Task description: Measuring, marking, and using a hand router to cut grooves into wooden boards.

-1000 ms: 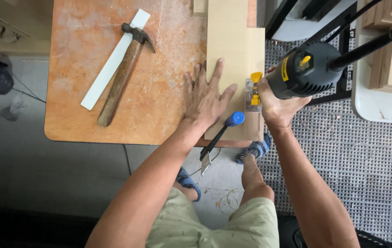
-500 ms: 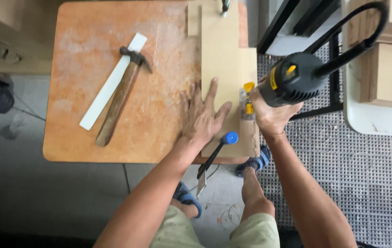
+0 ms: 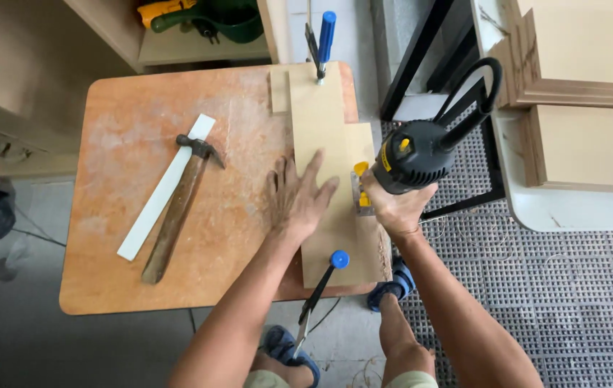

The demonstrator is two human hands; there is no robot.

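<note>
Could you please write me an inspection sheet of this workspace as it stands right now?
Surface: orange-brown worktable, worn and dusty.
Job's things: pale wooden board lies along the table's right edge, with a blue-handled clamp at the far end and another at the near end; black-and-yellow power tool at the board's right edge.
Clutter: hammer lying beside a white strip.
Hands: left hand flat on the board, fingers spread; right hand gripping the tool from below.
Cables: black cord looping from the tool's top.
Surroundings: grey floor grating, black frame, shelf with a green container, stacked wooden panels.
</note>
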